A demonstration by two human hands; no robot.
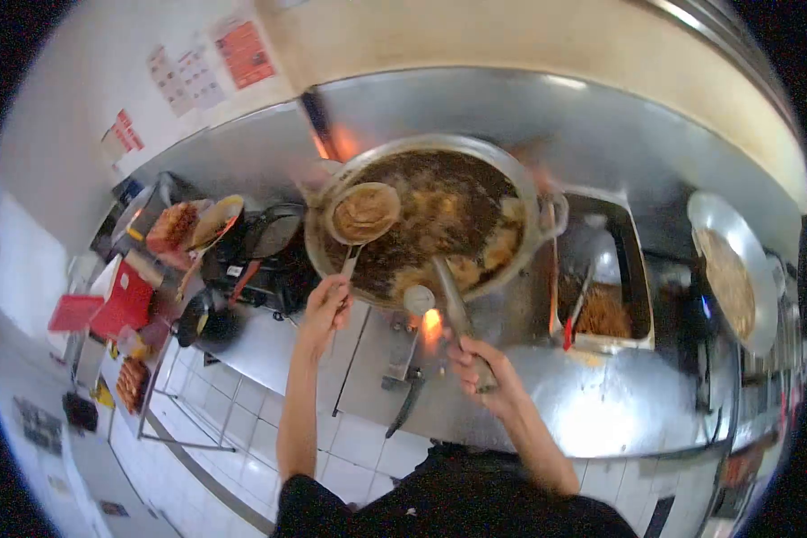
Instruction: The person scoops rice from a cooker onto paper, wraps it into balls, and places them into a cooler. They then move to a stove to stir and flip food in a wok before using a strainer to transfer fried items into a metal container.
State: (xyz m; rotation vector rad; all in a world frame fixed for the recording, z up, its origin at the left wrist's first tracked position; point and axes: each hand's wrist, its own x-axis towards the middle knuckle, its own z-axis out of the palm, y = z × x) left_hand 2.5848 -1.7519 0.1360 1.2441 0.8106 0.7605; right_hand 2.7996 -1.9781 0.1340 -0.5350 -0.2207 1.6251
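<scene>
A large metal wok [554,215] of dark bubbling oil stands in front of me, with pieces of golden food [502,247] frying in it. My left hand [327,309] is closed around the handle of a round strainer [365,215], whose bowl is over the oil at the wok's left side and looks light brown inside. Closed on the thick end of a long metal-handled utensil [455,300] is my right hand [484,372]. That utensil slants up over the near rim into the wok; its far end is hidden or blurred. A round dial-like disc [419,299] sits at the near rim.
Flame [432,327] shows below the near rim. Right of the wok lies a rectangular tray [641,269] with brown food and red-handled tongs [568,334], then a wide pan [767,287]. Leftward are black pans [208,318], a red box [125,300] and sausage-like food [133,384].
</scene>
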